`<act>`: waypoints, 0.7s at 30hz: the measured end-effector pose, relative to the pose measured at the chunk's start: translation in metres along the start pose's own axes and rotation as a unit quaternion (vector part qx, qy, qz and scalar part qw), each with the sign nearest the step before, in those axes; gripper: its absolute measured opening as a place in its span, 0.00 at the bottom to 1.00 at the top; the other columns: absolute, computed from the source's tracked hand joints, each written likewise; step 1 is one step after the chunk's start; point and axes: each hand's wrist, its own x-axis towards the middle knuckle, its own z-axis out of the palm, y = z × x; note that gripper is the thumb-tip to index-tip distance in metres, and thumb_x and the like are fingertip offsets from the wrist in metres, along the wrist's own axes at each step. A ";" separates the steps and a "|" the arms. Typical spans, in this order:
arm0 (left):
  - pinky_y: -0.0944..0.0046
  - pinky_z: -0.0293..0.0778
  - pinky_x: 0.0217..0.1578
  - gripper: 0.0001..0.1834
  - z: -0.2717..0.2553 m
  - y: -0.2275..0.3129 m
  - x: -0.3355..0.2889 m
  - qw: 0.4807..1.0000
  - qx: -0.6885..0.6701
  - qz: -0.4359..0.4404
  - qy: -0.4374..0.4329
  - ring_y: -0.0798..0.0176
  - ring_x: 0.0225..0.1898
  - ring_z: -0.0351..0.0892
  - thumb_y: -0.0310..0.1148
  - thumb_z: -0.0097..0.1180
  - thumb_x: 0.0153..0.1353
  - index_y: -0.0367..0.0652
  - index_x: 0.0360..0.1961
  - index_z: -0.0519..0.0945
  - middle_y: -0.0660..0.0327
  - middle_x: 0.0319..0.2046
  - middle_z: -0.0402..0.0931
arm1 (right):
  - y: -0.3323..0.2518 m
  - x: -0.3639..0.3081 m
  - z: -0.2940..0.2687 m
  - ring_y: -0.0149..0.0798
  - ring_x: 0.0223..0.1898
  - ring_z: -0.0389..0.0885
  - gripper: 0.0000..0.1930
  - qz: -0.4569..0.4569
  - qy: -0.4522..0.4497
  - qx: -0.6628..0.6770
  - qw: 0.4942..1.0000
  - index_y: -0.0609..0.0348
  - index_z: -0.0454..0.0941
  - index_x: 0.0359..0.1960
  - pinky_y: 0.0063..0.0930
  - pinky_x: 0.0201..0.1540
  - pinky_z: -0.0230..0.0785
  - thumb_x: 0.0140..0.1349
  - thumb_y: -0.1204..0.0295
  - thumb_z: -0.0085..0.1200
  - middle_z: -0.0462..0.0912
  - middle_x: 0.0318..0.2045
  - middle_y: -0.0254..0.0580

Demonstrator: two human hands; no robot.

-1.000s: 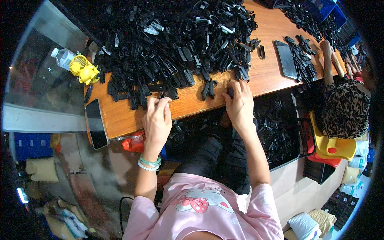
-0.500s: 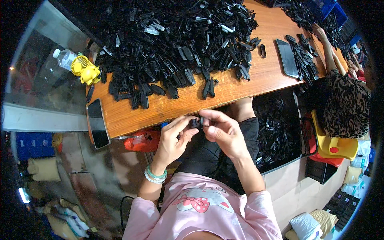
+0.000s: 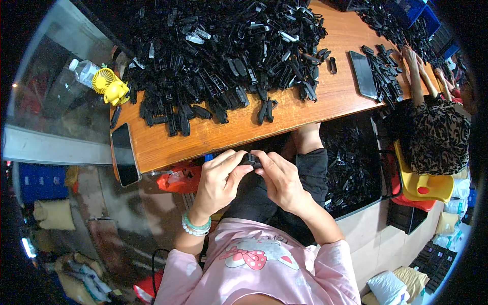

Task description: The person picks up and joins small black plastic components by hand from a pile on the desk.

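Both my hands meet just off the table's front edge, above my lap. Between thumb and fingers, my left hand (image 3: pixel 219 177) pinches a small black plastic part (image 3: pixel 250 160). From the other side my right hand (image 3: pixel 282 179) closes on the same part, its fingertips against it. The part's details are mostly hidden by my fingers. Beyond my hands a large heap of black plastic parts (image 3: pixel 203 66) covers much of the wooden table (image 3: pixel 213 132). A few loose pieces (image 3: pixel 265 111) lie near its front edge.
A phone (image 3: pixel 125 155) lies at the table's left corner, near a yellow fan (image 3: pixel 111 87) and a plastic bottle (image 3: pixel 84 72). Another phone (image 3: pixel 363 74) lies right. A large bin of black parts (image 3: pixel 351 168) stands below the table. A co-worker (image 3: pixel 441 134) sits at far right.
My right hand's fingers have come in from apart and now close on the black part with my left. The co-worker's hands at the right have shifted over the table.
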 end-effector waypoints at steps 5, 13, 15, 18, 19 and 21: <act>0.65 0.71 0.26 0.13 0.020 0.009 0.001 0.973 -0.109 -0.200 0.028 0.58 0.26 0.77 0.28 0.56 0.58 0.26 0.39 0.76 0.51 0.27 0.75 | 0.003 0.000 0.002 0.49 0.30 0.75 0.23 0.037 0.029 -0.039 0.998 0.65 0.68 0.52 0.35 0.32 0.70 0.52 0.80 0.55 0.72 0.31 0.49; 0.74 0.70 0.26 0.15 0.024 -0.010 -0.008 0.937 -0.295 -0.177 0.062 0.72 0.27 0.74 0.28 0.57 0.58 0.31 0.45 0.78 0.60 0.34 0.75 | 0.017 -0.004 0.008 0.36 0.36 0.75 0.22 0.164 0.110 0.204 0.959 0.62 0.75 0.46 0.25 0.35 0.68 0.47 0.73 0.64 0.73 0.41 0.44; 0.75 0.69 0.24 0.15 0.025 -0.014 -0.010 0.911 -0.371 -0.175 0.046 0.73 0.24 0.73 0.28 0.57 0.58 0.31 0.45 0.78 0.61 0.33 0.75 | 0.023 -0.007 0.010 0.33 0.33 0.74 0.18 0.105 0.127 0.233 0.958 0.64 0.76 0.39 0.22 0.33 0.66 0.46 0.74 0.65 0.74 0.35 0.41; 0.75 0.69 0.24 0.15 0.022 -0.017 -0.010 0.888 -0.418 -0.191 0.018 0.73 0.23 0.72 0.28 0.58 0.58 0.32 0.46 0.78 0.61 0.33 0.75 | 0.020 -0.004 0.008 0.31 0.30 0.73 0.13 0.075 0.146 0.268 0.949 0.65 0.78 0.34 0.21 0.31 0.65 0.46 0.75 0.66 0.75 0.29 0.38; 0.75 0.69 0.24 0.15 0.021 -0.018 -0.010 0.888 -0.417 -0.191 0.018 0.73 0.23 0.72 0.28 0.58 0.58 0.32 0.46 0.78 0.61 0.33 0.75 | 0.022 -0.006 0.008 0.30 0.30 0.73 0.13 0.097 0.134 0.275 0.947 0.65 0.78 0.33 0.21 0.31 0.65 0.46 0.75 0.66 0.75 0.29 0.38; 0.73 0.69 0.24 0.13 0.019 -0.021 -0.008 0.906 -0.373 -0.201 -0.014 0.71 0.25 0.74 0.28 0.58 0.57 0.33 0.43 0.79 0.60 0.33 0.76 | 0.023 -0.008 0.007 0.28 0.29 0.73 0.12 0.175 0.112 0.331 0.921 0.66 0.78 0.32 0.20 0.31 0.65 0.46 0.75 0.66 0.75 0.28 0.38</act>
